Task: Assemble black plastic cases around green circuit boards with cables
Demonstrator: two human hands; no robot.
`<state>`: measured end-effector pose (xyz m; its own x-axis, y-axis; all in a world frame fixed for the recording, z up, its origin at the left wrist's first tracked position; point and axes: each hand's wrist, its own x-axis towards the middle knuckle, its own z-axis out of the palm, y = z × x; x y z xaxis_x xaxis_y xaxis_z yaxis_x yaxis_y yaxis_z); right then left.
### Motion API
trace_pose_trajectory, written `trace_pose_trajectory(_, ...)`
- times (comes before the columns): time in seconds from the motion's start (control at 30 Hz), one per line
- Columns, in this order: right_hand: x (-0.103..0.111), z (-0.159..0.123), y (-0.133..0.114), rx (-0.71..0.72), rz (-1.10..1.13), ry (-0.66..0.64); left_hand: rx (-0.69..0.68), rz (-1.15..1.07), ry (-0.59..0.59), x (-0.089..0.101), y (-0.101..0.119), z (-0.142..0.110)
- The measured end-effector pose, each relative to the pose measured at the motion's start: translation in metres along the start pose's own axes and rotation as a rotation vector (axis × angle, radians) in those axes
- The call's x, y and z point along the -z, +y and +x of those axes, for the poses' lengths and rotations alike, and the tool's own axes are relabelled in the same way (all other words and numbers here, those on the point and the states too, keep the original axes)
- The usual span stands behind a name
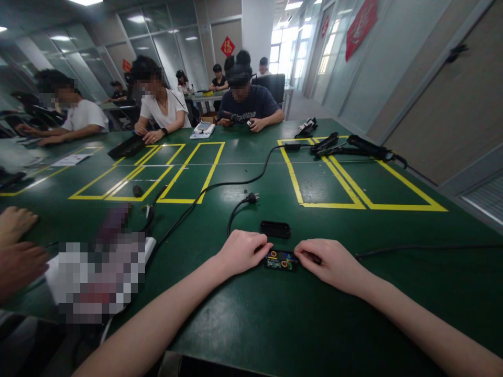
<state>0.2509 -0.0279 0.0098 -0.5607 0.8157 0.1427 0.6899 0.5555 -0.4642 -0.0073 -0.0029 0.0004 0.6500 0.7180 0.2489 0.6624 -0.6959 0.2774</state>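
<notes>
A small circuit board [281, 256] with two copper-coloured ring coils lies face up in an open black case half on the green table. My left hand [242, 252] is closed, thumb and fingers at the left end of this case. At the opposite end my right hand [336, 266] is closed too, its fingertips touching the case edge; a dark bit shows under its fingers. Just beyond the board lies the black case cover [275, 229], hollow side up. A black cord with a plug [252, 198] curves out from behind my left hand. Another black cord [428, 247] runs off to the right.
Yellow tape [334, 206] marks rectangles on the table [251, 324]. A long black cable [220, 184] crosses to black tools [365, 146] at the far right. A neighbour's hands [19, 256] and a blurred-out patch [106, 277] are at left. Several people sit opposite.
</notes>
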Motion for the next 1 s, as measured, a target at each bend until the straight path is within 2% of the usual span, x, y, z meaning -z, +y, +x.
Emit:
trace_pose_trajectory(0.17, -0.007, 0.001, 0.005, 0.064, -0.086, 0.112, -0.048, 0.068, 0.034, 0.000, 0.000, 0.002)
trace_pose_trajectory(0.3, -0.015, 0.003, 0.010, 0.017, -0.135, 0.267, 0.055, 0.037, 0.145, 0.002, 0.000, 0.002)
trace_pose_trajectory(0.37, -0.020, 0.004, 0.015, -0.036, -0.174, 0.303, 0.110, 0.002, 0.166, 0.001, 0.000, 0.002)
trace_pose_trajectory(0.53, -0.027, 0.006, 0.024, -0.090, -0.133, 0.267, 0.141, -0.115, 0.112, -0.003, 0.000, 0.003)
trace_pose_trajectory(0.73, -0.017, 0.006, 0.012, -0.090, 0.167, 0.233, 0.086, -0.264, 0.156, -0.001, 0.006, 0.002)
trace_pose_trajectory(0.83, -0.015, 0.004, 0.008, -0.170, 0.294, 0.222, 0.037, -0.311, 0.192, 0.000, 0.007, 0.001)
trace_pose_trajectory(1.0, -0.012, 0.003, 0.005, -0.220, 0.391, 0.167, -0.072, -0.284, 0.142, -0.002, 0.007, 0.000)
